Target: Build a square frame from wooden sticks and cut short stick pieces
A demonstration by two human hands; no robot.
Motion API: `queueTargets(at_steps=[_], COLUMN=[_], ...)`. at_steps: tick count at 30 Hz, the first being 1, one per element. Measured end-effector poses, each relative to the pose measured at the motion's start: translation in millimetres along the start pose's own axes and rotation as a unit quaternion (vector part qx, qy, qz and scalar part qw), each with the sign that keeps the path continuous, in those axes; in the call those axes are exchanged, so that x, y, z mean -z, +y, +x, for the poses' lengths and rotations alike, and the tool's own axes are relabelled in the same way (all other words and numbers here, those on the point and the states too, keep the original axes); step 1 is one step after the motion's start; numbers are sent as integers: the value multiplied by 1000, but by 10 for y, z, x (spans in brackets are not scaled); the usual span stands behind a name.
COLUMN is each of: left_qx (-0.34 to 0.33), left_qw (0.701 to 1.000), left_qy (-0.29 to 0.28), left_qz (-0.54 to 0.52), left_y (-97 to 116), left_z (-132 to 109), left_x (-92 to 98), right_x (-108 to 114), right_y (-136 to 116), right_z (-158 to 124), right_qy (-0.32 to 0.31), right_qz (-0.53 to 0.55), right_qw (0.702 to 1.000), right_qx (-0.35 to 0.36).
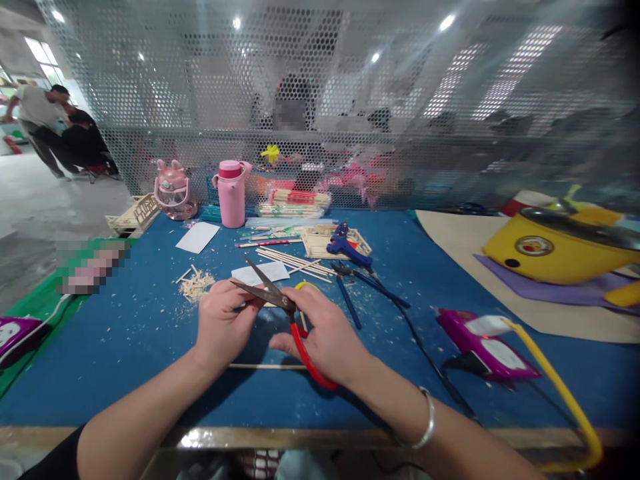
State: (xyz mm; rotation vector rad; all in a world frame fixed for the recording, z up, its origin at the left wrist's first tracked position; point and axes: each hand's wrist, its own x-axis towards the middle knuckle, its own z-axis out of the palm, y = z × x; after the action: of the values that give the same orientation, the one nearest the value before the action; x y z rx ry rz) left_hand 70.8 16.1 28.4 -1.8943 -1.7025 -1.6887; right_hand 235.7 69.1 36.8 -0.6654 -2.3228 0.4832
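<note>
My right hand [327, 333] grips a pair of scissors [283, 300] with red handles, its dark blades spread apart and pointing left. Close by the blades, my left hand [223, 320] is closed, thumb against fingers; whatever it pinches is hidden or too small to name. One thin wooden stick [267, 366] lies on the blue table below both hands. Beyond them rest a white paper [267, 272], a row of wooden sticks [295, 261] and a heap of short wood bits [196, 285].
A blue glue gun [345, 245] rests on a small wooden frame [315, 241], beside blue-handled pliers [349, 303]. At right are a purple power strip [493, 347] with a yellow cable and a yellow pot [565, 247]. A pink bottle [233, 197] stands at the back.
</note>
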Motion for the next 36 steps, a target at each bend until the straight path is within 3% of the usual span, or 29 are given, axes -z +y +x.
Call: queueTargets(at_steps=[21,36], left_qx=[-5,-21], left_qw=[1000,1000], left_qy=[-8,-9], left_qz=[12,1], left_y=[24,13], left_z=[-1,-3], left_x=[13,20], right_x=[-8,42], right_y=[15,-13], right_z=[9,27], right_qy=[18,-39], right_qz=[-56,29], right_qw=[998,999], right_qx=[11,-16])
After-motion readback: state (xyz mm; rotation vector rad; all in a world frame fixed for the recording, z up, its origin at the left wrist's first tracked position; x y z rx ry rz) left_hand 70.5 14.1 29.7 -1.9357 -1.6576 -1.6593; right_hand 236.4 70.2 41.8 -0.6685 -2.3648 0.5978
